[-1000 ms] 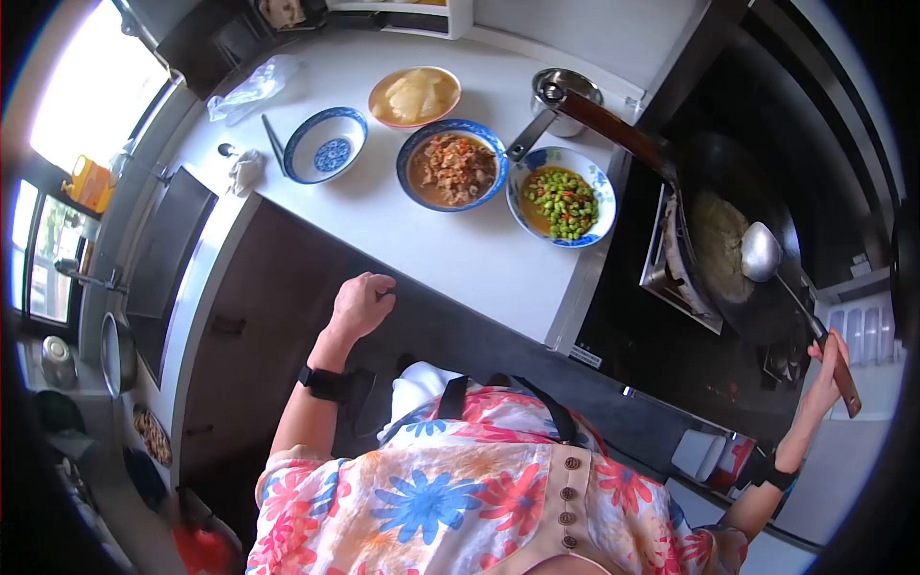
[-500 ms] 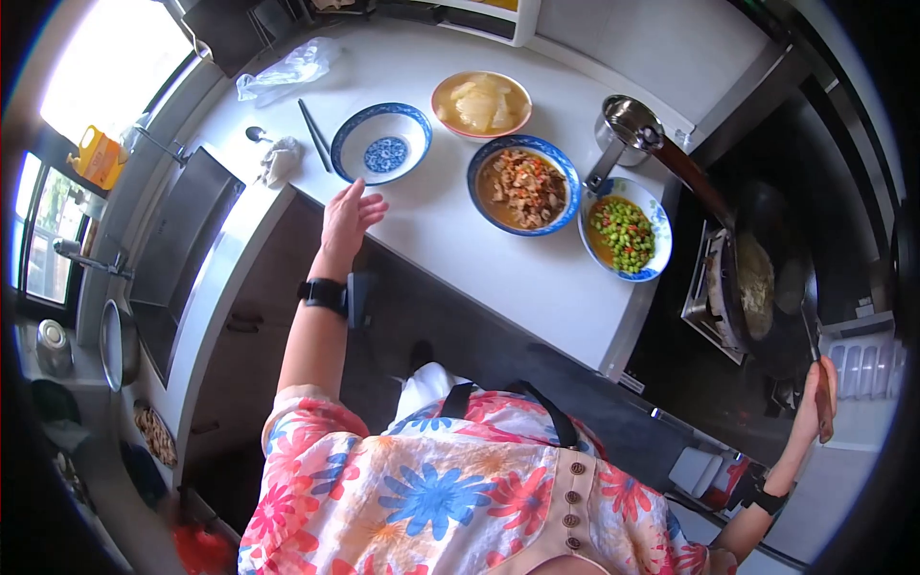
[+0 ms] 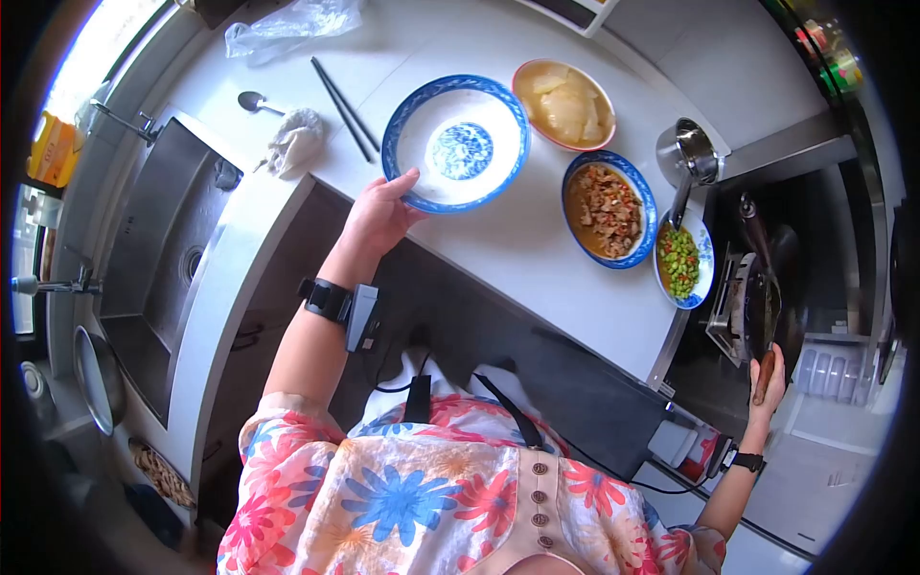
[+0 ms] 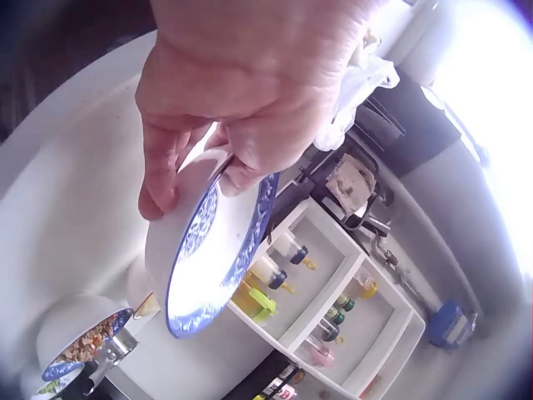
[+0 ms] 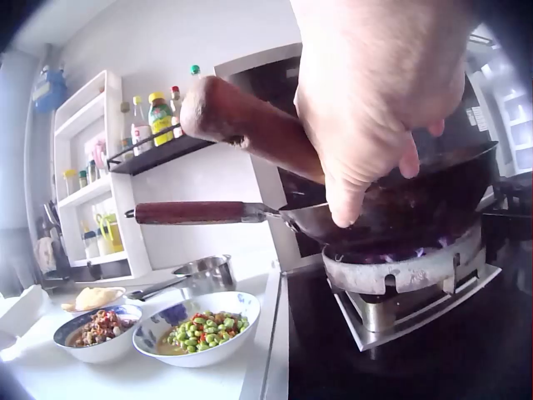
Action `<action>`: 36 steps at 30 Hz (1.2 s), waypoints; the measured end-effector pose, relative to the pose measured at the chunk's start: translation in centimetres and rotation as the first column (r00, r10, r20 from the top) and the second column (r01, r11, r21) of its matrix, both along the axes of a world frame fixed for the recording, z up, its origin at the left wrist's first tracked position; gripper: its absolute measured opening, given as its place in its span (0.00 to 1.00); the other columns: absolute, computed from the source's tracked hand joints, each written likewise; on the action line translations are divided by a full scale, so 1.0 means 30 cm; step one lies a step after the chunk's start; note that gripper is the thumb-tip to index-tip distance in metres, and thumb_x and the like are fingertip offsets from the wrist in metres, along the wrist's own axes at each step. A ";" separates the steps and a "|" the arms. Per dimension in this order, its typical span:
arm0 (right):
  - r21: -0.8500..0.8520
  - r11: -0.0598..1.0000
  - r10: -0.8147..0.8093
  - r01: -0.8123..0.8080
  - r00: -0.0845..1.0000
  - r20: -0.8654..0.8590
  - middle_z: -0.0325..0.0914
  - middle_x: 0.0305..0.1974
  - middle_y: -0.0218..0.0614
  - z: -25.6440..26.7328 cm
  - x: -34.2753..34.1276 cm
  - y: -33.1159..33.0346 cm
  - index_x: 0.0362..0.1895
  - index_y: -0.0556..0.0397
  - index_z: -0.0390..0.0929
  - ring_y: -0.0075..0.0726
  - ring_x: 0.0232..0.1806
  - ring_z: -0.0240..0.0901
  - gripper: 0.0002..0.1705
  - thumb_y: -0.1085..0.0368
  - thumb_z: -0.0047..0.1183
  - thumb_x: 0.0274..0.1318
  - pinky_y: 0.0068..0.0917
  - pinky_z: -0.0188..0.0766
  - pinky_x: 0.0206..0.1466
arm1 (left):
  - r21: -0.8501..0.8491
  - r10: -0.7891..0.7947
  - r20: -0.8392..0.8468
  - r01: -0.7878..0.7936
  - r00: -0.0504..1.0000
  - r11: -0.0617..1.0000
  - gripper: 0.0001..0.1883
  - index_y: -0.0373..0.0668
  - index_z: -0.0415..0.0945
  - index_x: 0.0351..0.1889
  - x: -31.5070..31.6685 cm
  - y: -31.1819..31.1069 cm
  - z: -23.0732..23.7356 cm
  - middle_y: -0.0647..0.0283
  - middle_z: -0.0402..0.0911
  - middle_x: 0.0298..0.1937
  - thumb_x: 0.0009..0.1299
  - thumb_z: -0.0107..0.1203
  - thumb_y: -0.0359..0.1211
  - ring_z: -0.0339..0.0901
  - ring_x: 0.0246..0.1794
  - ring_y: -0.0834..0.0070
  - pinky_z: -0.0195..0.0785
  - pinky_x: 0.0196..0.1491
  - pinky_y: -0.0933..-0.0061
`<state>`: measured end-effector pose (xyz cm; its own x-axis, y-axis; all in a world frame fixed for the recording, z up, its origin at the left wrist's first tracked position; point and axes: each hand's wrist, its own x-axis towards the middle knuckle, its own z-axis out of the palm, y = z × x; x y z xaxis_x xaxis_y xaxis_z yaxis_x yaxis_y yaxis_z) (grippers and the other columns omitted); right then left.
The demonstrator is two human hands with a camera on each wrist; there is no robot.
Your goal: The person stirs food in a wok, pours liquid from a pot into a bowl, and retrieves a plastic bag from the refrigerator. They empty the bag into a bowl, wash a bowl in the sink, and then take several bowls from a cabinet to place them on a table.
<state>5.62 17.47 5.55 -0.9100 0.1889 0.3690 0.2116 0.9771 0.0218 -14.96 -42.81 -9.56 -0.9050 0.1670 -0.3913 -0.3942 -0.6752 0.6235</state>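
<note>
My left hand (image 3: 379, 216) pinches the near rim of an empty blue-and-white bowl (image 3: 462, 151), thumb over the edge and fingers beneath. In the left wrist view the bowl (image 4: 158, 242) looks raised off the counter. At the right, my right hand (image 3: 770, 395) grips the wooden handle (image 3: 764, 376) of a ladle. In the right wrist view that handle (image 5: 250, 125) slants up past my hand, over a dark wok (image 5: 400, 212) on a lit burner (image 5: 400, 271). The ladle's scoop is hidden there.
Bowls of meat (image 3: 606, 209), green beans (image 3: 680, 261) and pale slices in broth (image 3: 565, 103) stand right of the bowl, near a metal pot (image 3: 690, 149). Chopsticks (image 3: 343, 107), a cloth (image 3: 290, 144) and a spoon (image 3: 251, 101) lie left. The wok's handle (image 5: 196, 212) juts over the counter.
My left hand has reached forward and taken hold of the bowl, which now appears nearer and raised. My right hand keeps the ladle at the wok. The view has turned left.
</note>
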 end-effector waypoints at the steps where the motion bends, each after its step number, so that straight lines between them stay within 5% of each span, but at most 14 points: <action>1: 0.001 1.000 0.006 -0.006 1.000 0.014 0.73 0.45 0.42 -0.006 0.001 0.016 0.54 0.48 0.66 0.46 0.47 0.70 0.27 0.66 0.57 0.47 0.32 0.66 0.50 | 0.001 0.006 0.014 -0.006 1.000 1.000 0.10 0.32 0.70 0.42 0.017 -0.015 0.006 0.58 0.80 0.36 0.68 0.48 0.31 0.80 0.33 0.73 0.77 0.36 0.72; 3: -0.063 0.997 -0.047 0.048 0.999 0.011 0.71 0.49 0.43 -0.017 0.011 0.047 0.58 0.46 0.63 0.47 0.51 0.68 0.33 0.69 0.58 0.45 0.33 0.63 0.54 | 0.119 0.051 0.020 -0.053 0.999 0.991 0.10 0.33 0.71 0.42 0.056 -0.038 0.026 0.58 0.80 0.36 0.68 0.48 0.31 0.80 0.34 0.72 0.76 0.39 0.72; 5: 0.117 0.985 -0.143 0.128 0.982 0.126 0.67 0.54 0.42 0.031 0.021 0.064 0.60 0.45 0.60 0.47 0.57 0.61 0.39 0.75 0.57 0.40 0.32 0.57 0.60 | 0.119 0.031 0.003 -0.031 1.000 0.992 0.12 0.34 0.71 0.44 0.085 -0.088 0.001 0.57 0.80 0.39 0.67 0.49 0.32 0.80 0.37 0.70 0.75 0.43 0.70; 6: -0.031 0.984 -0.171 0.173 0.984 0.058 0.66 0.55 0.41 0.044 0.018 0.163 0.60 0.46 0.60 0.46 0.58 0.61 0.37 0.78 0.51 0.41 0.32 0.54 0.62 | 0.134 0.058 -0.007 -0.056 0.998 0.989 0.13 0.34 0.70 0.46 0.106 -0.106 0.012 0.57 0.79 0.40 0.67 0.50 0.31 0.79 0.38 0.71 0.75 0.43 0.69; 7: 0.358 0.925 -0.191 0.129 0.971 0.143 0.66 0.56 0.40 0.139 0.030 0.106 0.59 0.47 0.62 0.45 0.59 0.60 0.35 0.80 0.46 0.42 0.32 0.52 0.64 | 0.143 0.089 -0.017 -0.086 0.996 0.986 0.14 0.34 0.69 0.47 0.131 -0.126 0.015 0.57 0.78 0.42 0.66 0.51 0.31 0.78 0.39 0.71 0.74 0.42 0.68; 8: 0.466 0.883 -0.106 0.063 0.992 0.067 0.64 0.58 0.39 0.184 0.048 0.315 0.58 0.49 0.64 0.43 0.61 0.59 0.32 0.80 0.44 0.42 0.32 0.51 0.65 | 0.147 0.091 -0.039 -0.084 0.995 0.986 0.16 0.35 0.68 0.49 0.157 -0.160 0.010 0.57 0.77 0.45 0.66 0.52 0.32 0.77 0.42 0.70 0.72 0.47 0.67; 11: 0.281 0.960 0.016 0.022 0.991 -0.131 0.62 0.60 0.38 0.354 -0.128 0.287 0.60 0.51 0.61 0.41 0.64 0.54 0.36 0.82 0.41 0.40 0.32 0.48 0.66 | 0.210 0.187 -0.021 -0.179 0.982 0.961 0.17 0.34 0.68 0.51 0.236 -0.238 0.027 0.58 0.77 0.46 0.66 0.51 0.33 0.76 0.44 0.70 0.70 0.50 0.67; 15: 0.216 0.901 0.393 -0.377 0.919 -0.032 0.60 0.61 0.38 0.390 -0.479 -0.266 0.61 0.55 0.60 0.38 0.64 0.55 0.24 0.73 0.40 0.58 0.29 0.47 0.66 | 0.248 0.280 -0.055 -0.259 0.958 0.934 0.25 0.38 0.61 0.59 0.346 -0.348 0.073 0.56 0.70 0.56 0.68 0.48 0.41 0.69 0.55 0.64 0.64 0.56 0.59; 17: 0.248 0.807 0.547 -0.536 0.837 0.026 0.61 0.61 0.39 0.376 -0.557 -0.582 0.59 0.57 0.62 0.37 0.63 0.56 0.23 0.75 0.40 0.57 0.29 0.48 0.65 | 0.216 0.342 -0.043 -0.325 0.939 0.921 0.29 0.40 0.60 0.60 0.393 -0.410 0.105 0.54 0.68 0.58 0.65 0.51 0.44 0.69 0.55 0.60 0.63 0.57 0.55; 21: -0.083 0.746 0.659 -0.660 0.751 -0.045 0.62 0.60 0.40 0.304 -0.657 -1.005 0.57 0.58 0.64 0.37 0.62 0.57 0.23 0.78 0.40 0.55 0.30 0.51 0.64 | 0.265 0.444 -0.082 -0.409 0.892 0.873 0.30 0.39 0.61 0.60 0.521 -0.592 0.114 0.54 0.68 0.58 0.66 0.47 0.50 0.68 0.56 0.59 0.62 0.57 0.54; 25: -0.346 0.553 0.787 -0.758 0.611 -0.081 0.64 0.57 0.40 0.236 -0.719 -1.515 0.54 0.58 0.66 0.37 0.61 0.59 0.24 0.81 0.39 0.49 0.31 0.52 0.64 | 0.271 0.604 -0.002 -0.581 0.797 0.767 0.29 0.40 0.63 0.58 0.688 -0.858 0.118 0.55 0.70 0.57 0.67 0.45 0.51 0.69 0.55 0.60 0.65 0.55 0.56; 29: -0.401 0.293 0.940 -0.868 0.338 -0.044 0.68 0.55 0.41 0.204 -0.706 -2.143 0.52 0.58 0.68 0.38 0.60 0.61 0.24 0.79 0.42 0.46 0.31 0.55 0.63 | 0.204 0.688 0.024 -0.678 0.725 0.706 0.26 0.42 0.64 0.57 0.846 -1.138 0.134 0.56 0.71 0.55 0.68 0.43 0.50 0.69 0.55 0.64 0.66 0.55 0.59; 33: -0.264 -0.176 0.984 -0.948 -0.171 -0.045 0.71 0.51 0.41 0.188 -0.694 -2.784 0.52 0.53 0.69 0.44 0.56 0.65 0.27 0.78 0.45 0.43 0.35 0.57 0.61 | 0.084 0.770 0.043 -0.770 0.637 0.633 0.26 0.42 0.63 0.58 0.966 -1.355 0.150 0.58 0.72 0.54 0.69 0.42 0.49 0.71 0.54 0.66 0.68 0.53 0.63; 36: -0.184 -0.317 0.946 -0.930 -0.323 0.003 0.68 0.55 0.35 0.063 -0.684 -3.241 0.56 0.43 0.67 0.42 0.58 0.61 0.32 0.76 0.46 0.41 0.40 0.57 0.58 | 0.019 0.799 0.083 -0.803 0.595 0.596 0.24 0.43 0.64 0.57 1.023 -1.460 0.157 0.61 0.74 0.51 0.69 0.43 0.48 0.73 0.51 0.71 0.72 0.46 0.71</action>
<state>-14.90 -79.75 7.43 0.0548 -0.9441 0.3249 -0.9813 -0.1111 -0.1572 15.73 -86.62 -4.84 -0.6594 -0.5932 -0.4618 0.2859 -0.7660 0.5757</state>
